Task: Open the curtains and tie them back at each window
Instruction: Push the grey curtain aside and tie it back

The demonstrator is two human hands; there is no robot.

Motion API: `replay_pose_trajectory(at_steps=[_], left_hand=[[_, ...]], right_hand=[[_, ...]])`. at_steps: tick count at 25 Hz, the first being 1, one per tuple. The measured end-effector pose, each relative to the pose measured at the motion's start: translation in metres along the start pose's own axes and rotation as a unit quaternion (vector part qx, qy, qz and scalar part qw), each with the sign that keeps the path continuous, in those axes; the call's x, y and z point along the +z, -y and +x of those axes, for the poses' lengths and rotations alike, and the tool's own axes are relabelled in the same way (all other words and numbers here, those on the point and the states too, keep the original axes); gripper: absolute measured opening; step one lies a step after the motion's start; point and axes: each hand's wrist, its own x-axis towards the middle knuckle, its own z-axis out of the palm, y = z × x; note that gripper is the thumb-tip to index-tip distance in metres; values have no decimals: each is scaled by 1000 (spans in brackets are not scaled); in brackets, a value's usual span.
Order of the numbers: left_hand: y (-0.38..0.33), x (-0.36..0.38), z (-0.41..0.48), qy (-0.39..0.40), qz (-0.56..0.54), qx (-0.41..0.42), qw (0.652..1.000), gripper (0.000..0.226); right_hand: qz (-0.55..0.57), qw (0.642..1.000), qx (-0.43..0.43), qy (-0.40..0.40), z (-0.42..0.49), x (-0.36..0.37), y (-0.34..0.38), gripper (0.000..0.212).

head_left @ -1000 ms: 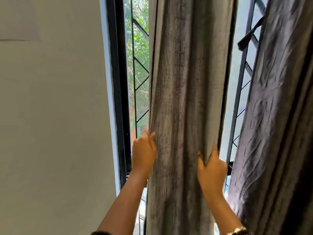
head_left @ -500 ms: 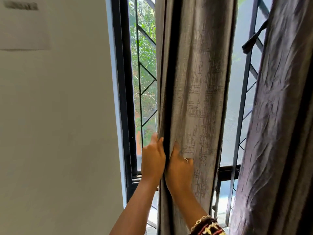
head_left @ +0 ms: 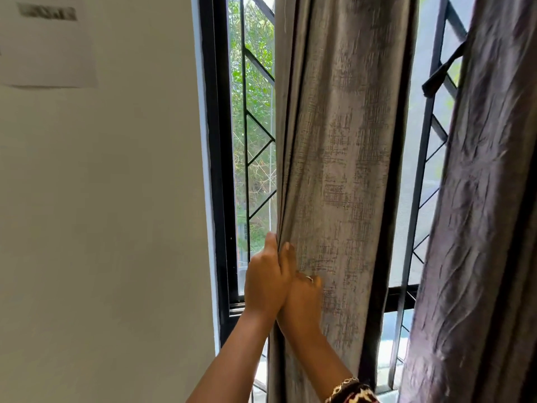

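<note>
A grey textured curtain (head_left: 334,170) hangs bunched in front of the window, with glass showing on both sides of it. My left hand (head_left: 266,282) grips the curtain's left edge at about sill height, its fingers hidden behind the fabric. Pressed against it, my right hand (head_left: 305,305) wears a ring and holds the folds from the front, one finger pointing up along the edge. A second, darker curtain (head_left: 482,228) hangs at the right, untouched.
The black window frame (head_left: 216,170) and a metal grille (head_left: 258,135) stand just behind the curtain, with green trees outside. A plain wall (head_left: 101,213) with a paper sheet (head_left: 46,42) taped to it fills the left.
My right hand has left the curtain's right edge and come across to the left edge beside my left hand. The fabric is now gathered narrower, and the two hands touch.
</note>
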Motion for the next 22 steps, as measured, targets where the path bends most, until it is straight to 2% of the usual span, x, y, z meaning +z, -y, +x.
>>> replay_pose_trajectory(at_steps=[2,4,5,7,9,10,13,15,18,20,22], left_hand=[[3,0,2,-11,17,-11,1000,30],[4,-2,4,-18,30,-11,999,28],[4,-3,4,-19,30,-11,999,29],[7,-5,6,-18,24,-17,999,32],[9,-4,7,-17,24,-24,999,33],[9,-2,7,-18,27,-26,999,33],[9,4,7,-25,36,-29,999,32],[8,9,7,-26,42,-36,998,33],[6,15,7,-17,46,-39,998,33],[3,20,7,-15,52,-39,998,32],[-1,25,7,-19,64,-32,997,30]], right_hand=[[79,995,-15,65,-4,-5,-7,58],[180,981,-30,66,-9,-14,-20,60],[222,974,-13,41,-11,-18,-30,57],[268,959,69,-64,-7,-25,-55,43],[244,942,167,-161,5,-31,-85,34],[234,933,209,-174,13,-34,-98,37],[252,920,272,-124,32,-37,-126,58],[282,918,272,-70,35,-37,-133,56],[167,957,238,-1,28,-31,-126,43],[80,978,192,10,20,-26,-111,48],[57,988,142,24,16,-22,-93,55]])
